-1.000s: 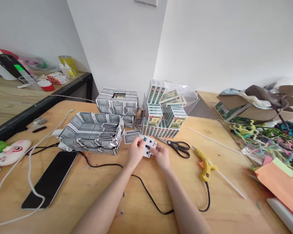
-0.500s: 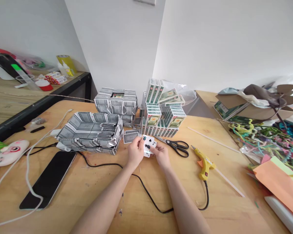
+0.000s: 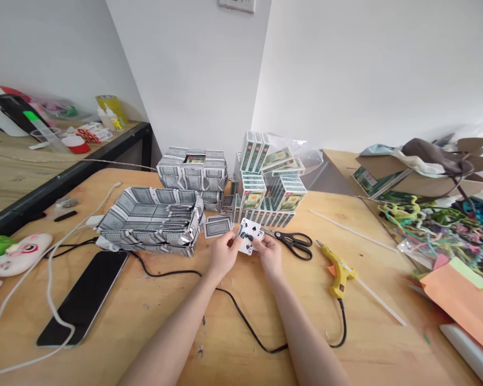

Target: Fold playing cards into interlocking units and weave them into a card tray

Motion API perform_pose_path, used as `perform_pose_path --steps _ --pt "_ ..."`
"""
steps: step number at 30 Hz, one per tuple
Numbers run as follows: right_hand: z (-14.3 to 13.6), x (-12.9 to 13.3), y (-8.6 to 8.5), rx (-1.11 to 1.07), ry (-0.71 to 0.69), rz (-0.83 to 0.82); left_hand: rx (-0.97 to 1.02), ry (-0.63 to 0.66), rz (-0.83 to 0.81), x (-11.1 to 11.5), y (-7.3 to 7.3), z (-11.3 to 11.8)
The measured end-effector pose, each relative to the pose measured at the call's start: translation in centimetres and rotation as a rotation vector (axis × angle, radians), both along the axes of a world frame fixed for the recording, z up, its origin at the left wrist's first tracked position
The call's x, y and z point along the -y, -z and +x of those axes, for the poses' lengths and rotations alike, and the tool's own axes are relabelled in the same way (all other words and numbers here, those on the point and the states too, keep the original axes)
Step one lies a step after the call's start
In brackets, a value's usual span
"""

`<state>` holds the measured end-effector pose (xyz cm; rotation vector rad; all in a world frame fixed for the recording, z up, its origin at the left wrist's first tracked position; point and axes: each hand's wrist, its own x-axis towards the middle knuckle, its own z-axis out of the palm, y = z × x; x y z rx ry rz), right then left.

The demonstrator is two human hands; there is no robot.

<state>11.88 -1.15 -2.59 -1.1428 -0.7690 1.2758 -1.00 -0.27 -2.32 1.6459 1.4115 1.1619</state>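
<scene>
In the head view, the tray point(image 3: 145, 214) of folded cards sits on the worktop point(image 3: 145, 313), and the held cards point(image 3: 249, 228) are to its right, in front of the person. The left hand point(image 3: 224, 253) pinches their left side and the right hand point(image 3: 270, 256) their right, thumbs on top; gripped this way from both sides, they probably stay aligned. Spade faces point up, with a five and a six showing, so at least two seem to overlap, likely crosswise. Loose cards point(image 3: 218, 226) lie back-up just right of the tray, perhaps to be near the left hand. Farther right of it, the scissors point(image 3: 295, 245) and then the glue gun point(image 3: 338, 276) lie with handles toward the person's right side, presumably for easy pickup. Card boxes point(image 3: 253, 199) stand stacked behind and right of the tray, apparently to leave the front free.
</scene>
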Motion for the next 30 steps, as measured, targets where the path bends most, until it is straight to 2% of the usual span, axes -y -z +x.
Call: perform_pose_path --steps 12,20,30 --pt "-0.3 0.0 0.2 0.088 -0.069 -0.01 -0.336 -0.069 0.134 -0.4 0.0 -0.4" --pt "-0.3 0.1 0.1 0.13 -0.155 -0.02 -0.027 -0.054 0.04 -0.6 -0.3 -0.3" --pt "-0.1 0.2 -0.7 0.076 -0.257 0.053 -0.126 -0.098 0.066 -1.1 -0.4 -0.6"
